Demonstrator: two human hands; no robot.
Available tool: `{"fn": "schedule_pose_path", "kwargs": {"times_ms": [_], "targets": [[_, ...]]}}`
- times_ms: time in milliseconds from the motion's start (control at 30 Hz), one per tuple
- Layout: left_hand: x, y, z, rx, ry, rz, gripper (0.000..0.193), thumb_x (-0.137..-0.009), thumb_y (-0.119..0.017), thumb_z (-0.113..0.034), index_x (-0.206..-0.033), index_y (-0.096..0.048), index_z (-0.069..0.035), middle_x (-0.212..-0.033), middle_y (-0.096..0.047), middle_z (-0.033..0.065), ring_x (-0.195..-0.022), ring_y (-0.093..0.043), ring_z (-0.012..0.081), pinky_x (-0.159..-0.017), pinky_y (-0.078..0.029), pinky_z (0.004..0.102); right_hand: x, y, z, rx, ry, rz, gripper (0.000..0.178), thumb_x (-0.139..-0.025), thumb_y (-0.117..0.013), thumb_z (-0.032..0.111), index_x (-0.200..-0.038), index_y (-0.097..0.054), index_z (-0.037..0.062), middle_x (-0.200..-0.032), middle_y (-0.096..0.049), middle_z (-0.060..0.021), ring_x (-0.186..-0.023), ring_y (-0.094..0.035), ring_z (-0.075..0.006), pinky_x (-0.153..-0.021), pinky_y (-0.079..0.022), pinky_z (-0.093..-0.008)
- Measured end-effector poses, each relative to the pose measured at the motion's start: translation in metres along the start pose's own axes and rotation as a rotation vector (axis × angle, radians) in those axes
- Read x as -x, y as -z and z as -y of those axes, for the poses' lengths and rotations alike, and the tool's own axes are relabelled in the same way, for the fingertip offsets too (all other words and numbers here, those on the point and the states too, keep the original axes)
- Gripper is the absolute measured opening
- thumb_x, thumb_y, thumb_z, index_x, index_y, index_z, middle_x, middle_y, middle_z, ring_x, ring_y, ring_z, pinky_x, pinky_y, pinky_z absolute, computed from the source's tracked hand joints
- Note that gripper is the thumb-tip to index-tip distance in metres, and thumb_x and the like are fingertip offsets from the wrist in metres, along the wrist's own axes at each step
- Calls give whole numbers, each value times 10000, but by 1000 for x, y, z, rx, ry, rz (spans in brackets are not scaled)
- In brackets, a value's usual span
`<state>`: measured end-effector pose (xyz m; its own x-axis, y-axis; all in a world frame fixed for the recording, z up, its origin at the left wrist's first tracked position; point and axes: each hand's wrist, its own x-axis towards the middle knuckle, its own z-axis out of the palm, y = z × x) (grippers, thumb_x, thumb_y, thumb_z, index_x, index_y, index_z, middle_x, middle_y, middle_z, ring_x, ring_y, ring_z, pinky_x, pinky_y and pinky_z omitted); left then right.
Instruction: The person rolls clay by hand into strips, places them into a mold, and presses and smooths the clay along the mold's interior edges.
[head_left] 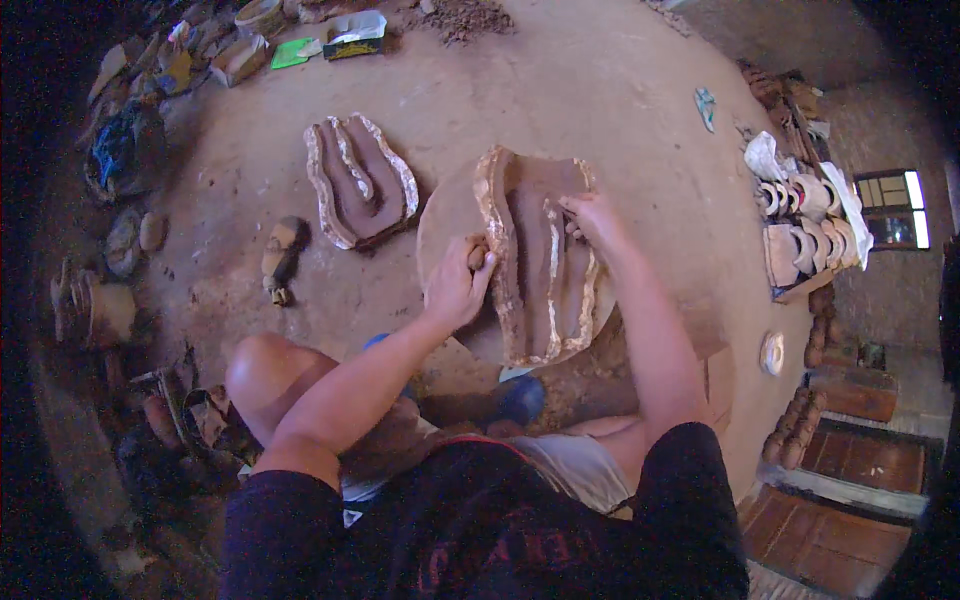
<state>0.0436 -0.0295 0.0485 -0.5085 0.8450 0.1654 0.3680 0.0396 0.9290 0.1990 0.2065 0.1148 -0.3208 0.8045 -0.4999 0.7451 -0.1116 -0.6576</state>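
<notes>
A brown clay mould [525, 225] with wavy walls and whitish rims lies in front of me on a round board [450, 215]. My left hand [458, 288] rests against its left wall, with the fingers closed round a small lump of brown clay [477, 256]. Over the thin middle ridge, my right hand [597, 222] has its fingers bent together at the ridge's far end. Some brown material shows under those fingers, probably clay, but it is partly hidden. A second mould [390, 190] of similar shape, with a shorter ridge inside, lies on the floor to the left.
A dark and tan object [283, 255] lies on the floor at left. Boxes and a green sheet [292, 53] stand far left, near a heap of dark earth [465, 18]. Curved clay pieces [805, 245] are stacked at right. My bent knee [270, 370] is near the left forearm.
</notes>
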Motion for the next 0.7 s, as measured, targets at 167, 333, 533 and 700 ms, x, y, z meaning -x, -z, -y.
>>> {"fn": "schedule_pose_path", "kwargs": {"times_ms": [167,333,533,700], "targets": [[4,2,6,-25,7,2,333,-1034,-613,-335,-1233,-617,-68,-1128,-641,205,-1070,-635,427,-894,-504,511,21,-25,-4,321,192,-283,439,-948,-715,411,-1092,-746,-2,-752,-701,-92,-638,-653,-188,-604,-518,-389],[2,-4,-2,-11,69,19,338,-1032,-612,-339,-1238,-612,-71,-1148,-652,210,-1075,-643,432,-889,-511,515,20,-14,-6,-68,-32,-204,357,-951,-717,363,-1044,-739,19,-701,-648,-41,-616,-610,-154,-570,-473,-347],[5,1,0,-67,6,5,336,-1029,-610,-331,-1237,-602,-67,-1137,-639,204,-1067,-635,436,-893,-510,518,44,-36,-10,11,121,-312,261,-963,-726,321,-980,-740,61,-695,-628,16,-556,-539,-105,-504,-407,-291],[5,-4,-2,-70,53,23,317,-1025,-612,-306,-1229,-597,-64,-1146,-622,201,-1071,-625,438,-886,-507,518,36,-29,-30,134,130,-345,398,-930,-739,405,-1034,-766,22,-809,-738,-107,-676,-681,-269,-677,-544,-425]]}}
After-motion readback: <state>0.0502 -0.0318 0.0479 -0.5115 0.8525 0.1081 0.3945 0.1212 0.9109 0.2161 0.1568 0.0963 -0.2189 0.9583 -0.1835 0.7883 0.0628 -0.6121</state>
